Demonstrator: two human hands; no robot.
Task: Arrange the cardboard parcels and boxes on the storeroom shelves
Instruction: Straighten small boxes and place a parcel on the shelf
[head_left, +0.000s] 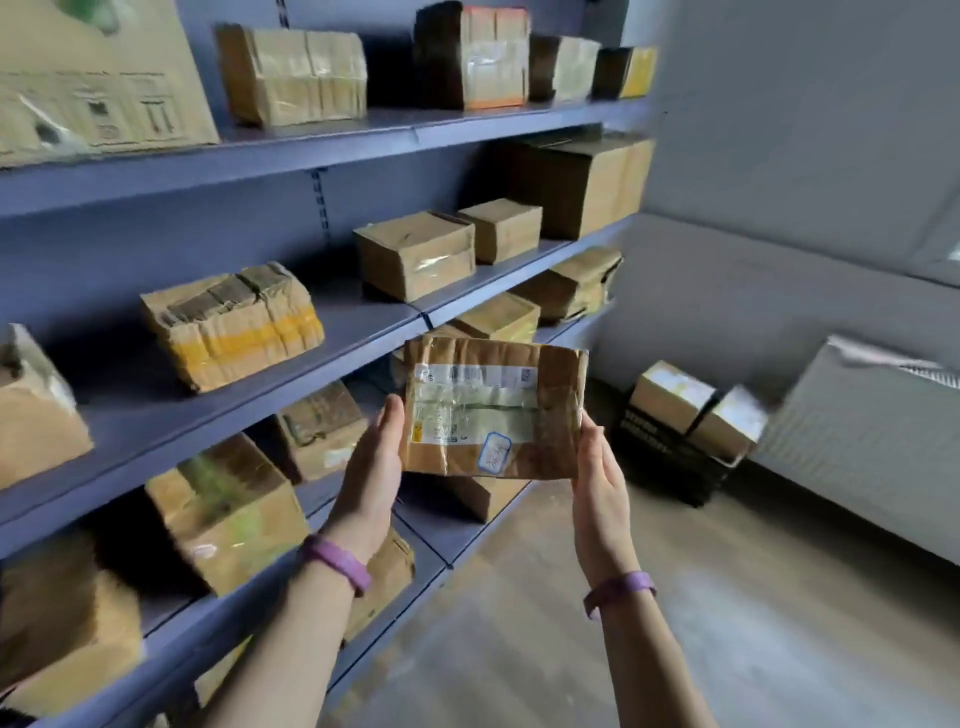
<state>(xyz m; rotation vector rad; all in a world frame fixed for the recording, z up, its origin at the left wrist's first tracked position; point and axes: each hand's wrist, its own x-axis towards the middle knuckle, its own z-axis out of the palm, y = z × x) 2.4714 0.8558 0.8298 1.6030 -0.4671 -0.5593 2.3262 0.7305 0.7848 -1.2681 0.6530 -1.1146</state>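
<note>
Dim, soft light; motion blur throughout; wide-angle bending at edges; glare on the parcel (493, 405) tape

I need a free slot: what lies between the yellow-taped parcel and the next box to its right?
Only bare shelf, nothing standing there; the head view shows it.

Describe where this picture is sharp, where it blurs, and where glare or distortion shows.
Head view: the parcel is sharpest, its tape glinting; the box at lower left and the radiator smear with blur; shelf edges bow from the wide lens; lower shelves sit in shadow.
</note>
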